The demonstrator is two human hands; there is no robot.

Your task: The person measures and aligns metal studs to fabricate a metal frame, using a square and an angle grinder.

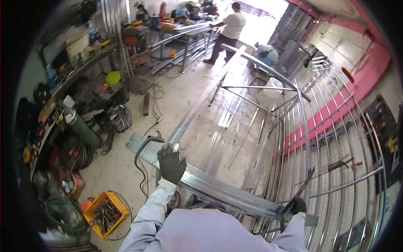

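My left hand point(171, 166), in a dark glove, lies on the grey metal beam point(218, 183) in front of me, thumb held apart from the fingers. Its fingertips are right at the corner where a long metal bar point(199, 107) meets the beam and runs away from me. Beside this hand, a black cable point(137, 161) ends in a dark holder point(155, 139) resting on the beam. At the beam's right end my right hand point(299, 205), also in a dark glove, is closed around a dark, thin, angled piece point(308, 181); its exact kind I cannot tell.
A yellow crate point(124, 213) of metal tools and a green hose point(63, 216) lie at left. A barred metal frame point(336, 126) leans at right. Metal lengths point(218, 143) cover the floor. One person point(233, 27) stands by a far workbench point(184, 31); another point(268, 54) crouches nearby.
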